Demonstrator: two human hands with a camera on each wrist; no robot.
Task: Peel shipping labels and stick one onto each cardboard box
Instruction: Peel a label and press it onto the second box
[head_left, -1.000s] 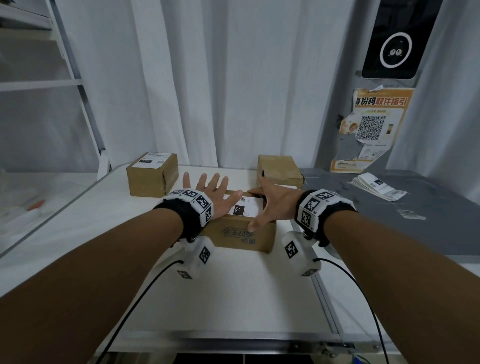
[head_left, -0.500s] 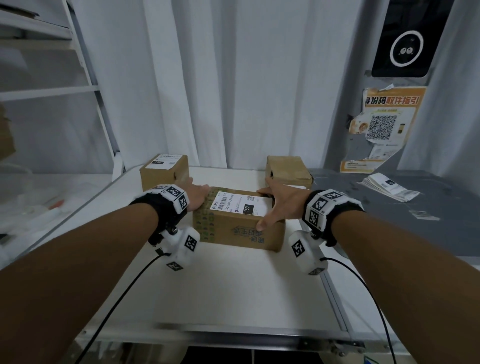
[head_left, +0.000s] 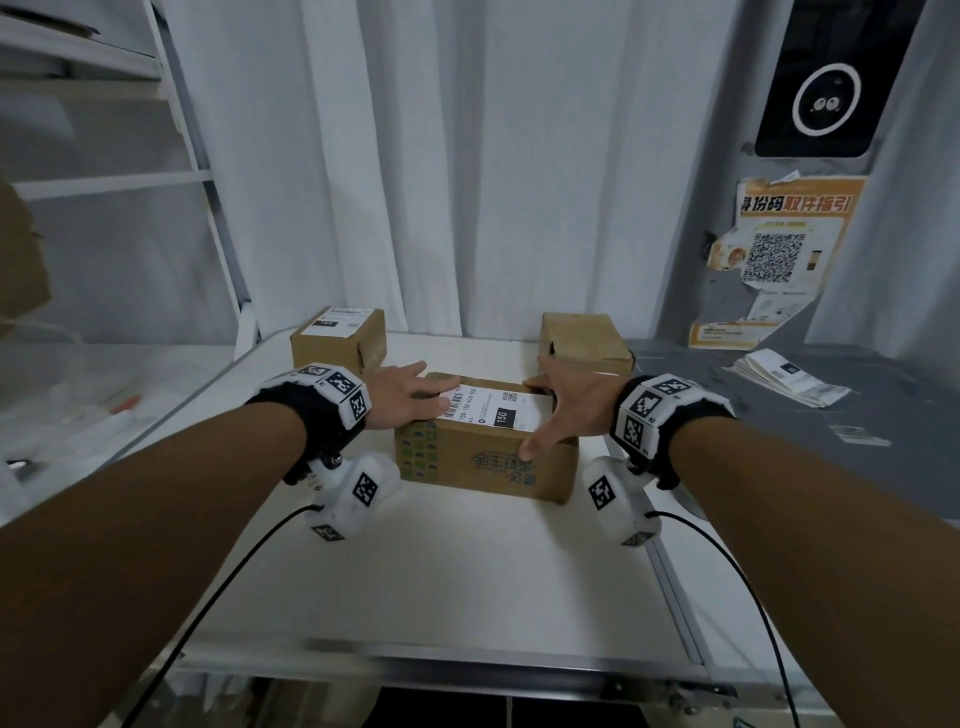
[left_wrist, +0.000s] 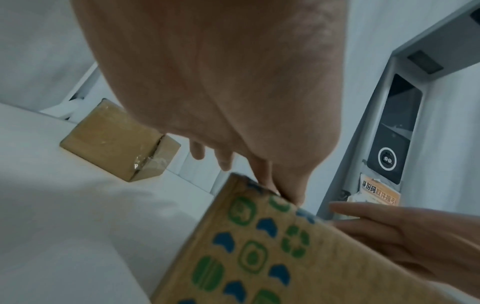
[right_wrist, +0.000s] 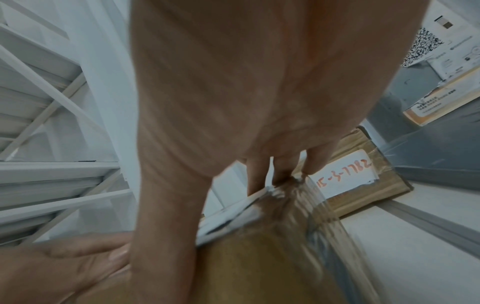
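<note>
A brown cardboard box (head_left: 483, 462) with green and blue printed icons (left_wrist: 259, 257) sits mid-table, a white shipping label (head_left: 493, 408) stuck on its top. My left hand (head_left: 410, 389) lies flat on the box's top left, straight fingers pressing the label's left edge. My right hand (head_left: 563, 410) is spread over the box's right end (right_wrist: 272, 257), thumb straight against the front face and fingers reaching the far edge. Behind on the left stands a labelled box (head_left: 337, 345). A second box (head_left: 584, 338) stands back right, with a white sticker with red handwriting (right_wrist: 345, 174).
A stack of labels (head_left: 789, 376) and one loose label (head_left: 860, 434) lie on the grey surface (head_left: 727, 395) to the right. White shelving (head_left: 182, 171) stands at the left, a curtain (head_left: 467, 156) behind. The white table (head_left: 467, 571) shows bare towards me.
One second ago both palms lay flat on the label. Then my left hand went to the box's left end; now it is back on top at the label's edge. The right hand stayed.
</note>
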